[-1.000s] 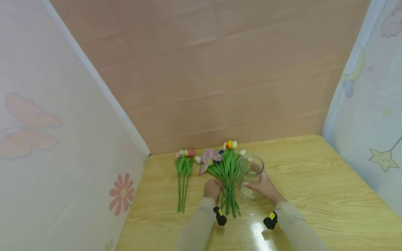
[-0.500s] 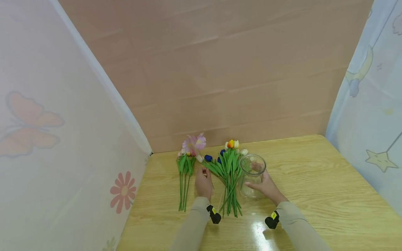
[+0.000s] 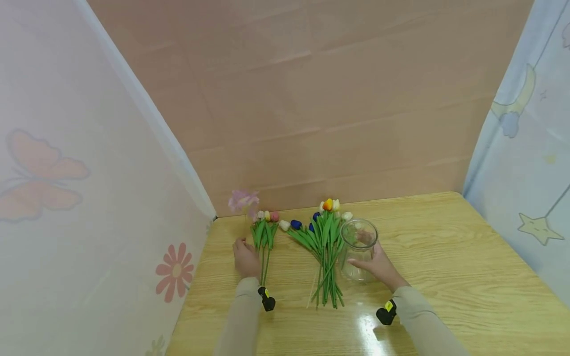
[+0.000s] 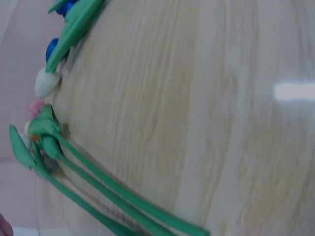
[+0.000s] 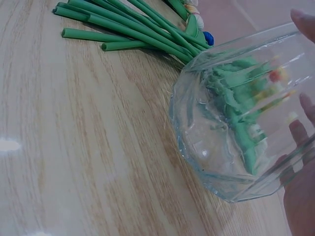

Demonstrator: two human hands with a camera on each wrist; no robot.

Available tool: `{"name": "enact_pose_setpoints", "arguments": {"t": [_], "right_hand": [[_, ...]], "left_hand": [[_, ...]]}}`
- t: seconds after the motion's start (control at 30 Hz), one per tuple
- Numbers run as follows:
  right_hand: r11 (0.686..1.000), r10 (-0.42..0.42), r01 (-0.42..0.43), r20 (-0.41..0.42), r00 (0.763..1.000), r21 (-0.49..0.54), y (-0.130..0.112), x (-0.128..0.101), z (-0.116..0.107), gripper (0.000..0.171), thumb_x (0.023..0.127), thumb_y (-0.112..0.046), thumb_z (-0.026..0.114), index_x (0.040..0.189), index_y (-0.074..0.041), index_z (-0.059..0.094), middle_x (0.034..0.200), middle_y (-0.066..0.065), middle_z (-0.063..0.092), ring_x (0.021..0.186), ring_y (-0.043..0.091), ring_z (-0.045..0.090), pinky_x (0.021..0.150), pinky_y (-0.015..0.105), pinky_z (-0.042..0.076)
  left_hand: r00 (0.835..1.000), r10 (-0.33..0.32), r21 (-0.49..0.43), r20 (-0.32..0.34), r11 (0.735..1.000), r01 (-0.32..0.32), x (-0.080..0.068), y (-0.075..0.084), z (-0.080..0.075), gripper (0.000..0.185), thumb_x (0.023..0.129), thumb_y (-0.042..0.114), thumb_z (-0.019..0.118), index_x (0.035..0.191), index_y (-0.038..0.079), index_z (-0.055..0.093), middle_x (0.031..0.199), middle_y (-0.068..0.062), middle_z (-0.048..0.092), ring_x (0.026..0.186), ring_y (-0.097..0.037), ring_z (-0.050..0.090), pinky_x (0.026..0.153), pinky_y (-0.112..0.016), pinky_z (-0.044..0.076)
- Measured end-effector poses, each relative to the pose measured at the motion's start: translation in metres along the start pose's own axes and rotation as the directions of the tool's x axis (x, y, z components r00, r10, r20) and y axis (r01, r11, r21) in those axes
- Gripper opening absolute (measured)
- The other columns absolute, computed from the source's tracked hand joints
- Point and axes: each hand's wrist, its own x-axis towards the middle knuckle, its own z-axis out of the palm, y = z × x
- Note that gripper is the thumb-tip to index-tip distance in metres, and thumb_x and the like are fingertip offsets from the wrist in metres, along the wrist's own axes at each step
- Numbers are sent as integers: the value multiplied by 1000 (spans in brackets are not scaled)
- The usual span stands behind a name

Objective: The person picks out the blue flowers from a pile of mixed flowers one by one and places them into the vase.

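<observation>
The purple flower (image 3: 244, 199) is over at the far left, its bloom just beyond my left hand (image 3: 246, 258) and up against the backdrop (image 3: 338, 123) from where I look. My left hand is the nearer one by a long way; my right hand (image 3: 376, 264) is well apart, over with the glass vase (image 3: 351, 253). From hand to bloom the flower seems to run away from me, though I can't make out its stem, so I can't tell its exact tilt. The small bunch (image 3: 263, 235) lies just to the right of my left hand, stems pointing toward me; whether I touch it I can't tell. The large bunch (image 3: 327, 237) lies between that and the vase. My left fingers are curled close together and, as I judge it, pinch the flower's hidden stem. My right hand is spread wide around the right side of the vase, thumb in front, fingers behind, holding it upright on the table (image 3: 445, 267).
</observation>
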Motion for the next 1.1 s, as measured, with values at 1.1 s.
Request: {"name": "enact_pose_setpoints", "arguments": {"t": [1.1], "right_hand": [[1000,-21,21,-12,1000,-2,-3,-1,0,91,79,-16,81,151,-11,24,149,21,35,140,41,25,110,69,8]], "left_hand": [[876,-271,338,399,932,134,9,-38,-26,37,92,7,54,128,5,58,118,-29,56,104,-47,56,81,-59,46]]}}
